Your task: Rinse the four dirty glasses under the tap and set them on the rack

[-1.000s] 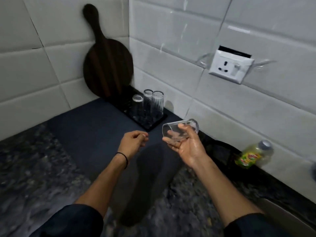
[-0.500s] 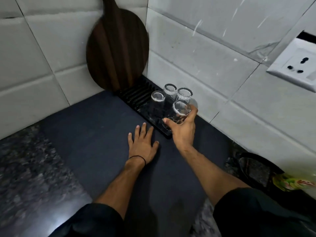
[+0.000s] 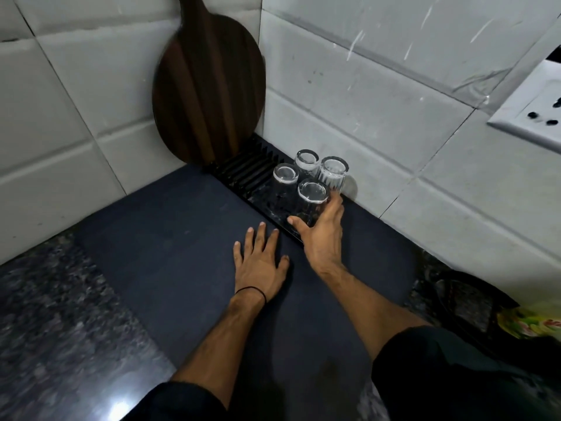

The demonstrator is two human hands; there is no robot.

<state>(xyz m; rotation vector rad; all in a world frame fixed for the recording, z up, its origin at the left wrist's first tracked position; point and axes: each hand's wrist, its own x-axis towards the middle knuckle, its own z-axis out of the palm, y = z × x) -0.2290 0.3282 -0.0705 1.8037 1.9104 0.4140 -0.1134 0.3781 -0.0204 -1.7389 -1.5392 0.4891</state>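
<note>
A black slatted rack [image 3: 243, 173] lies in the corner against the tiled wall. Several clear glasses stand upside down on it in a tight cluster: a left one [image 3: 285, 177], a back one [image 3: 306, 162] and a ribbed one [image 3: 333, 174]. My right hand [image 3: 321, 235] grips the nearest glass [image 3: 312, 197], thumb on its left side and fingers round its right, with the glass standing inverted on the rack's front corner. My left hand [image 3: 259, 264] rests flat on the dark mat [image 3: 170, 238], fingers spread, just left of the rack's front edge.
A round dark wooden board [image 3: 209, 89] leans in the wall corner behind the rack. A white wall socket [image 3: 534, 110] is at the far right. A green-labelled bottle [image 3: 531, 323] and a dark object lie at the right edge on the speckled granite counter [image 3: 54, 329].
A second ago my right hand held the glass tilted in the air; it has since carried it to the rack and stood it upside down. My left hand went down flat onto the mat.
</note>
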